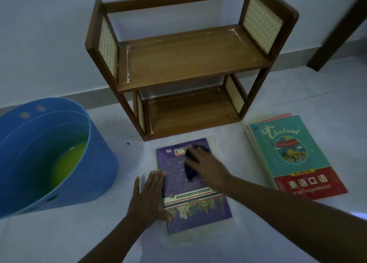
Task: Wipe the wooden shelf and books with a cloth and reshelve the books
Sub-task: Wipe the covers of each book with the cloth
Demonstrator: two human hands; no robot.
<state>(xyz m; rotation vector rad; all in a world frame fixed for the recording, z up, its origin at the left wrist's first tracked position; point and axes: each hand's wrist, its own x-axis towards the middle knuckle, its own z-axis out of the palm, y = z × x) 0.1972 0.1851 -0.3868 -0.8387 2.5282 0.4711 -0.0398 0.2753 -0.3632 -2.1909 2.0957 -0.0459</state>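
Midway, apparently: the right hand (pixel 206 160) holds a dark cloth (pixel 189 168) on the purple book (pixel 198 207) before the empty wooden shelf (pixel 190 62), left hand (pixel 147 195) pressing flat-fingered at the book's left edge, with stacked books (pixel 297 155) unshelved.

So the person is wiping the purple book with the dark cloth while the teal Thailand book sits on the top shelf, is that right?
Not quite. The Thailand book isn't on the shelf; the head view shows it on the floor to the shelf's right, atop a stack. The rest holds: the right hand presses the dark cloth on the purple book, steadied by the left hand.
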